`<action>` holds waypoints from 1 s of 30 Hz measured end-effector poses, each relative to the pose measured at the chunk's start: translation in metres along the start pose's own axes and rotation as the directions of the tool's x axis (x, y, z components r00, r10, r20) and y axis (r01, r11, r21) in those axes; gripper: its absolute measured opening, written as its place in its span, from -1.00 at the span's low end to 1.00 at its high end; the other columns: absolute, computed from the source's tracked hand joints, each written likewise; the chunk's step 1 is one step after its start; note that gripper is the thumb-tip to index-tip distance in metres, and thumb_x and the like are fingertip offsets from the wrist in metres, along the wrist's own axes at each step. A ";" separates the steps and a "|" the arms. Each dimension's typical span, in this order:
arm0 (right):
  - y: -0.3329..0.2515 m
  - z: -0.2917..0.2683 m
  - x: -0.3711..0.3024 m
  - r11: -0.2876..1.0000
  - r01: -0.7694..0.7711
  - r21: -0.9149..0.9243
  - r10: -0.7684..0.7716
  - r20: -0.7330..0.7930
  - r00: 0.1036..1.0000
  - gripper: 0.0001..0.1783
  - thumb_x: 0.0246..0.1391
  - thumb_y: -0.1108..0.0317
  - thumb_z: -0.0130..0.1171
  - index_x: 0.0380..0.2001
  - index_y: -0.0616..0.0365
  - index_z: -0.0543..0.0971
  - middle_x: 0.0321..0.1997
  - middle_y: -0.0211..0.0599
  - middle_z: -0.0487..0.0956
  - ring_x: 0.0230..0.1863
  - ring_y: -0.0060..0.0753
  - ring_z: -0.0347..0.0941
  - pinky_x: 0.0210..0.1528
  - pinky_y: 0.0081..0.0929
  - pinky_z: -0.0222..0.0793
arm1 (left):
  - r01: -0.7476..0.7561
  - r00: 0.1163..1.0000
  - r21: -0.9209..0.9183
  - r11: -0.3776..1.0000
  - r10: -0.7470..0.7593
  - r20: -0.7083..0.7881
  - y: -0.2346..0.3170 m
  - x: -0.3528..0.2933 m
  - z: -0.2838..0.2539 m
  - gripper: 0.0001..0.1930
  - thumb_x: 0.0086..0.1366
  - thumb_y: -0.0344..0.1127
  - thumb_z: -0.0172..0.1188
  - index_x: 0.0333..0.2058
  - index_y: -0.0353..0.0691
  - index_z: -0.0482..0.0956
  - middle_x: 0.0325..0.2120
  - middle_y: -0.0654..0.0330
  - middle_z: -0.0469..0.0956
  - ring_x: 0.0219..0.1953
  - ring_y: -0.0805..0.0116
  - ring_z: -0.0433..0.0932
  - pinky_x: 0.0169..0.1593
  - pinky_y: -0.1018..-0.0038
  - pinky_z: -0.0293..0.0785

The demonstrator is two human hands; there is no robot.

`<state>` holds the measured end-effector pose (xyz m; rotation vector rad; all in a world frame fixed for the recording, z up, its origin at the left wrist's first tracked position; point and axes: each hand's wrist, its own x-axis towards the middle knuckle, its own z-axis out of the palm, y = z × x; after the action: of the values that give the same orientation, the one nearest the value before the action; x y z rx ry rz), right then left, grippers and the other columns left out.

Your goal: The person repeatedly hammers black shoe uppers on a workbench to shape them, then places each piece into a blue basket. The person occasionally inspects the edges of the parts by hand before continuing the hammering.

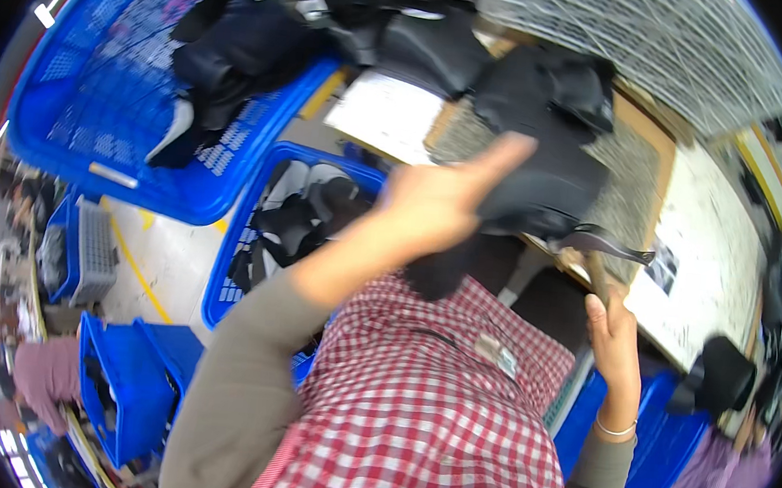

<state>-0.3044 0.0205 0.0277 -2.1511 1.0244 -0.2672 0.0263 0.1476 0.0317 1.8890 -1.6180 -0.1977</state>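
At far left, a large blue plastic basket [55, 145] with perforated walls holds smooth, dark folded pieces [241, 50]. Just beside it, a smaller blue basket [219, 275] contains curved grey and black pieces [306, 204]. The left hand [436, 206], blurred, stretches its fingers toward a soft, matte black piece [555, 179]; whether it grips anything, I cannot tell. That piece lies partly over a rough grey mat [637, 173], below more crumpled black material [577, 88]. At its lower right edge is a tool [606, 254] with a curved, glossy dark head; the right hand [616, 333] is closed around its slim handle. Farther right spreads a scuffed white tabletop [712, 244].
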 end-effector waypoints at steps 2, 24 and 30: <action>-0.008 -0.007 -0.022 0.997 0.006 0.073 -0.009 0.050 0.999 -0.57 0.40 0.08 0.12 -0.13 0.35 0.47 -0.50 0.20 0.43 -0.47 0.28 0.36 -0.38 -0.17 0.34 | 0.179 0.983 0.097 0.979 -0.173 -0.066 -0.020 -0.060 -0.059 -0.18 0.28 -0.56 0.16 0.46 0.26 0.20 0.30 0.01 0.43 0.24 -0.06 0.50 0.24 0.20 0.51; 0.010 0.023 -0.017 0.946 -0.264 0.189 0.229 0.188 0.955 -0.54 0.41 0.02 0.12 -0.29 0.28 0.43 -0.56 0.17 0.50 -0.45 0.34 0.52 -0.43 -0.05 0.39 | -0.072 0.996 0.102 0.992 0.067 0.051 -0.122 0.321 0.112 -0.29 0.45 0.32 0.01 0.44 0.14 0.27 0.34 -0.07 0.35 0.42 -0.06 0.17 0.47 0.09 0.08; 0.025 0.017 -0.024 0.957 -0.237 0.169 0.222 0.098 0.970 -0.55 0.41 0.04 0.14 -0.22 0.31 0.46 -0.56 0.16 0.48 -0.51 0.28 0.48 -0.44 -0.09 0.38 | -0.371 0.749 0.791 0.487 0.660 -0.055 0.011 0.318 0.052 -0.41 0.39 -0.08 0.13 0.39 0.10 0.37 0.39 -0.01 0.26 0.47 -0.04 0.14 0.40 -0.29 -0.01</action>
<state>-0.3275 0.0364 0.0011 -1.8475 1.1481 -0.1563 0.0651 -0.1673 0.0866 1.6423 -2.0906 1.2059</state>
